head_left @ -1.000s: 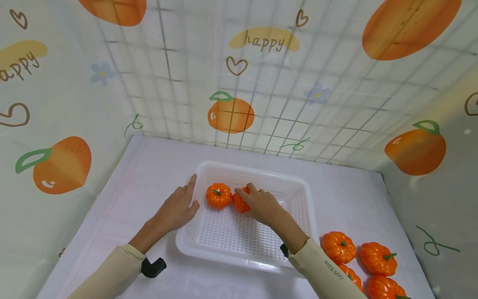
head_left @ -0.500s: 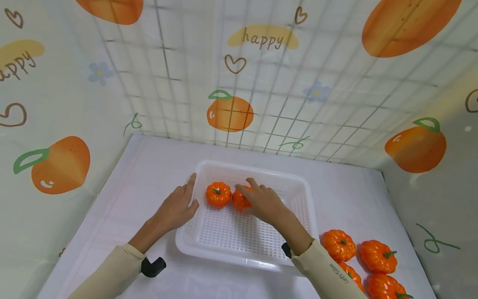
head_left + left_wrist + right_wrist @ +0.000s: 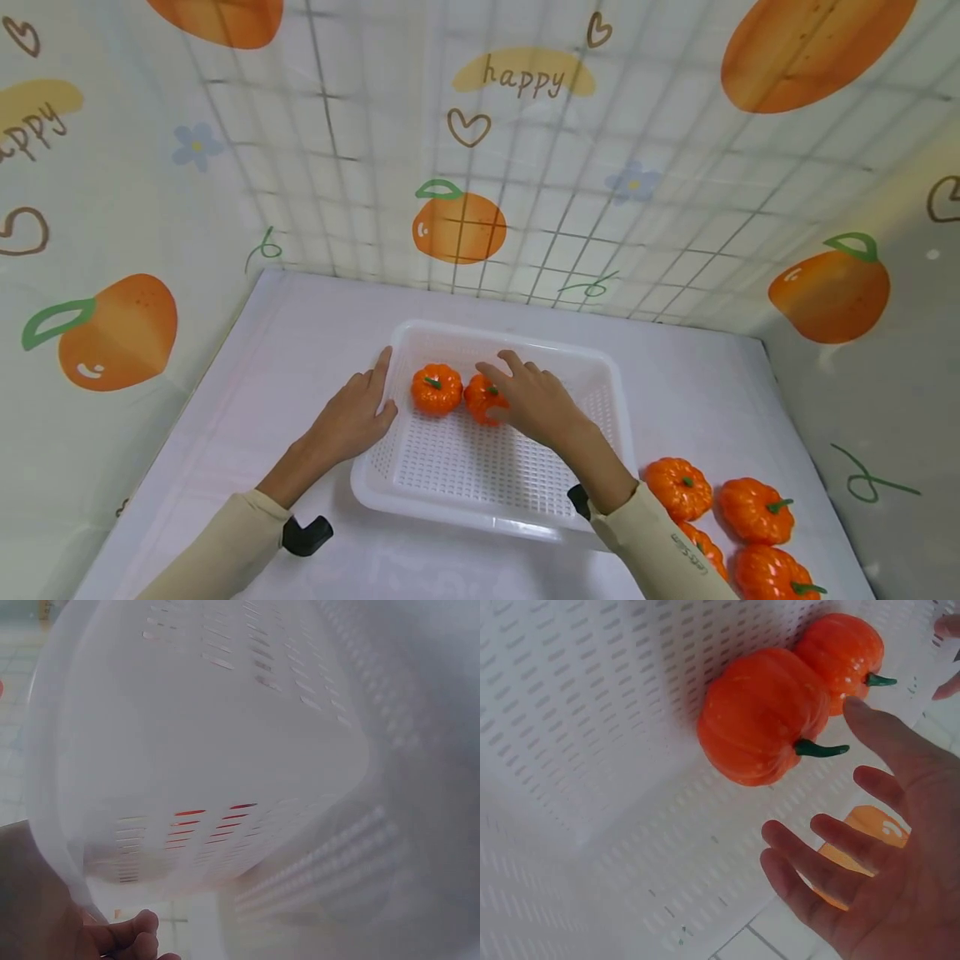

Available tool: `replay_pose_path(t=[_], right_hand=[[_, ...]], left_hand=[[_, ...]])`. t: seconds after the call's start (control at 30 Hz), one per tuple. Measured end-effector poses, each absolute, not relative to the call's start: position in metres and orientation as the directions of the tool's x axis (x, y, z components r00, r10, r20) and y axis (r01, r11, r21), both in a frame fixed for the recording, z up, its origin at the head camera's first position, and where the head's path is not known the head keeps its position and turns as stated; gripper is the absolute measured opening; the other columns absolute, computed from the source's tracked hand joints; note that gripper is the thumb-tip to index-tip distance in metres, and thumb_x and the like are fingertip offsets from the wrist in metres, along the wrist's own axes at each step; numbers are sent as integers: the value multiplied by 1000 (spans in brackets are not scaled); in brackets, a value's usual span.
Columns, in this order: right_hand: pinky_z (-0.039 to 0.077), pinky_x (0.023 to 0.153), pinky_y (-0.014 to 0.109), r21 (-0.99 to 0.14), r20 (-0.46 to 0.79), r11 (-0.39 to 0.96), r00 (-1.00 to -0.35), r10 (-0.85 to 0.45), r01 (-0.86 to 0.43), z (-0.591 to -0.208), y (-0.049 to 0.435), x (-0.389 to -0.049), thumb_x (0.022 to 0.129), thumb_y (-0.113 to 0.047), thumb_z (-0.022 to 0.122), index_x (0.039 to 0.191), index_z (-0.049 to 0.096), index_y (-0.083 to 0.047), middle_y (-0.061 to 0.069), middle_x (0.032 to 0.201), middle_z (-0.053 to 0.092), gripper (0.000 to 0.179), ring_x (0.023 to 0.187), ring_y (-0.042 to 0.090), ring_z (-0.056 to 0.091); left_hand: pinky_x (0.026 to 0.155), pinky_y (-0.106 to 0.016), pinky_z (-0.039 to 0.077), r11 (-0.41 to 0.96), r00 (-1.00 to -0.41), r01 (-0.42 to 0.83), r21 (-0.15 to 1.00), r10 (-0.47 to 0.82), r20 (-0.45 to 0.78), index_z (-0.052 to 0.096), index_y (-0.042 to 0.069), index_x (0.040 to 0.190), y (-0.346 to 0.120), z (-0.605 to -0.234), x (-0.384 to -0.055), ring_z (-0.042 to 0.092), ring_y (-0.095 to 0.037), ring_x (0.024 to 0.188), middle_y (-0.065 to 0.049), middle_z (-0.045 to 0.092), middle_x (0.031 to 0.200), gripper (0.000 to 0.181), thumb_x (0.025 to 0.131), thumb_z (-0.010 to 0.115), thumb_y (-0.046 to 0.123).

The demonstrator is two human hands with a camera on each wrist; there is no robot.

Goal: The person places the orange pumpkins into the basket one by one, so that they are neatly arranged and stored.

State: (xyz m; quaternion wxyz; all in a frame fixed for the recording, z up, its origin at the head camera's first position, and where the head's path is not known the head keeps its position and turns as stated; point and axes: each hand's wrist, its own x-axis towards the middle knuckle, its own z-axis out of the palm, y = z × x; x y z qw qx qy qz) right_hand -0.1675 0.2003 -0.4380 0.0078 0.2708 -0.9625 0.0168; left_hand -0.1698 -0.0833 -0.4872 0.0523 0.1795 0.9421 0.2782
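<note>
Holds the right hand (image 3: 542, 407) over a white perforated basket (image 3: 495, 525), with fingers loosely spread and nothing in the grasp — right beside the nearer pumpkin (image 3: 480, 403), with contact at the thumb impossible to tell. Has that orange, green-stemmed pumpkin inside, on the basket floor, just beside a second pumpkin (image 3: 437, 392) near the left wall. Rests the left hand (image 3: 358, 419) against the left rim — with index finger straight and thumb held apart, apparently gripping nothing. Shows four more pumpkins (image 3: 754, 510) clustered on the pale table (image 3: 315, 325) to the basket's right, with one partly behind the right sleeve (image 3: 656, 537).
</note>
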Motion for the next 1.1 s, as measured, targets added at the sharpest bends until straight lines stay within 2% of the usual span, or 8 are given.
replay_pose_path(t=[0.33, 0.53, 0.7, 0.87, 1.1], right_hand=[[56, 81, 49, -102, 57, 883, -889, -454, -458, -426, 216, -164, 85, -31, 79, 144, 53, -16, 21, 140, 51, 66, 103, 39, 63], [57, 77, 48, -98, 115, 897, -900, -420, -431, -416, 236, -159, 89, -30, 76, 142, 54, -14, 22, 137, 52, 60, 96, 38, 64], [56, 77, 53, -113, 164, 918, -918, -361, -381, -412, 258, -149, 91, -29, 73, 141, 54, -13, 23, 137, 51, 56, 100, 40, 62], [53, 80, 58, -135, 177, 946, -947, -269, -294, -407, 281, -136, 93, -24, 70, 140, 54, -11, 24, 136, 51, 51, 106, 43, 58], [49, 82, 68, -153, 116, 976, -983, -141, -157, -398, 309, -121, 93, -25, 70, 142, 52, -10, 27, 138, 48, 53, 111, 51, 54]], left_hand=[[64, -29, 57, 783, -933, 298, 545, 361, -8, 8, 5, 160, -83, -489, -170, 52, -22, 83, -22, 58, 121, 79, 97, 54, 21], [65, -29, 57, 781, -931, 310, 542, 364, 8, 9, 4, 159, -83, -488, -169, 52, -22, 82, -22, 59, 118, 80, 97, 56, 21], [64, -30, 57, 778, -930, 313, 545, 367, 11, 9, 4, 159, -82, -488, -169, 53, -23, 83, -22, 59, 120, 80, 97, 56, 21], [67, -31, 58, 776, -929, 319, 544, 370, 16, 10, 3, 159, -82, -487, -169, 53, -23, 84, -22, 59, 121, 80, 97, 56, 20], [68, -32, 58, 780, -929, 315, 541, 369, 9, 8, 4, 159, -82, -487, -168, 52, -23, 84, -22, 58, 123, 81, 97, 57, 21]])
